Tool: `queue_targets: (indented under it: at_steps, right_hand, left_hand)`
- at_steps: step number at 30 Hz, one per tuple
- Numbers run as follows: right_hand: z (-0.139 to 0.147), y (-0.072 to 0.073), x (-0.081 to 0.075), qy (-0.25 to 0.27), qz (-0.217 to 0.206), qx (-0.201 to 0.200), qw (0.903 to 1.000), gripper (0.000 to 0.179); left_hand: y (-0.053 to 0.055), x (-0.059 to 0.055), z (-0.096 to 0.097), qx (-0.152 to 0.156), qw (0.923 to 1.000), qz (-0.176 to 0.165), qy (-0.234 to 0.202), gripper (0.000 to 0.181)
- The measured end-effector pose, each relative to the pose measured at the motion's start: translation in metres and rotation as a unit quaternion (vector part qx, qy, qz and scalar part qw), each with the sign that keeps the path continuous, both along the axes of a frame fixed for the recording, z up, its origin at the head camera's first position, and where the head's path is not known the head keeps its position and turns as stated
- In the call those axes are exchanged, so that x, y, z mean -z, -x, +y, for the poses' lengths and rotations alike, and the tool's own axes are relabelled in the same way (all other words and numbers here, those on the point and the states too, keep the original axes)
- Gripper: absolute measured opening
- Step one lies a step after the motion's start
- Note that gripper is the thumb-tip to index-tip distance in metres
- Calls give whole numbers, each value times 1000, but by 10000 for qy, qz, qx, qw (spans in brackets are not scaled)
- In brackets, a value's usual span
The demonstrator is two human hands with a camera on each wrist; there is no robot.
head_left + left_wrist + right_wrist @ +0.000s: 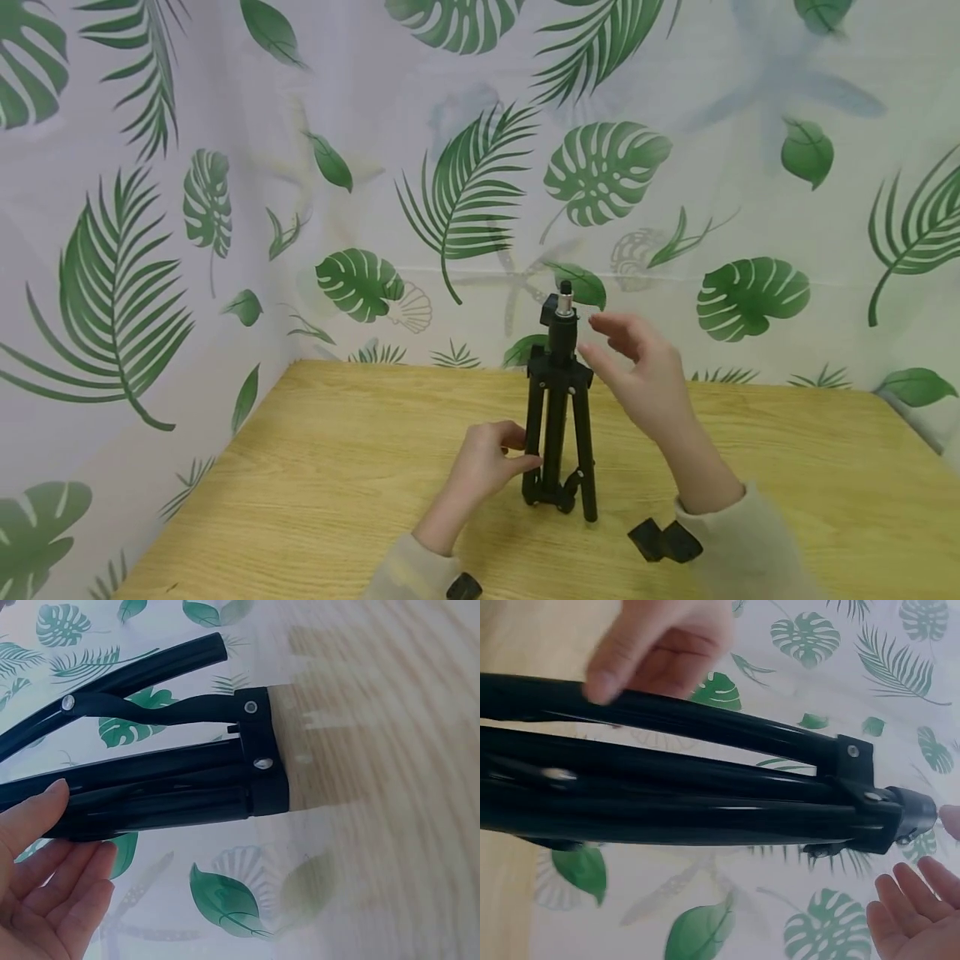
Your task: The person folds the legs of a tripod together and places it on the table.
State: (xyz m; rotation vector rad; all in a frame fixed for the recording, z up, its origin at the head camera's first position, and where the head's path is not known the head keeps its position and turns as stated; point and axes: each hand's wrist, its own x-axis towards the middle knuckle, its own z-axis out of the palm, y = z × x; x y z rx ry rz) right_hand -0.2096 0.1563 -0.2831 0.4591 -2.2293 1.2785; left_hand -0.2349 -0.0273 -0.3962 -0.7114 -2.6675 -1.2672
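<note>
A black tripod light stand stands upright on the table, its legs folded close to the centre column. A silver stud with a black tip tops it, beside a black clamp knob. Low on the stand, my left hand pinches one leg, thumb in front and fingers behind. In the right wrist view its thumb presses that leg. My right hand is beside the collar at the top, fingers loosely bent and apart from it. The left wrist view shows a hinged brace between leg and column.
The wooden table meets a white backdrop printed with green leaves, behind and at the left. Black straps with mounts sit at both sleeve cuffs, the right one close to the tripod's foot.
</note>
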Motion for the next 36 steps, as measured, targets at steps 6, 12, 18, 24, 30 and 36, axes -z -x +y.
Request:
queue_targets:
  at_steps: [6,12,18,24,30,36]
  right_hand:
    - [7,-10,25,-204,-129,152,9996,33]
    - [11,-14,43,-349,-286,245,9987,32]
    - [17,-17,56,-362,-658,269,9968,32]
    - [21,-18,67,-447,-910,178,9947,35]
    - [22,-16,72,-565,-902,86,9943,35]
    - [22,-15,74,-828,-1223,8,9890,39]
  left_hand:
    - [1,-1,1,-14,10000,56,-52,19]
    - [2,-1,2,-4,9999,147,-44,19]
    - [0,-2,0,46,9993,369,-52,21]
    - [0,0,-1,81,9996,272,-81,22]
    - [1,0,1,-29,10000,43,-22,21]
    - [0,-2,0,-34,10000,-18,1,22]
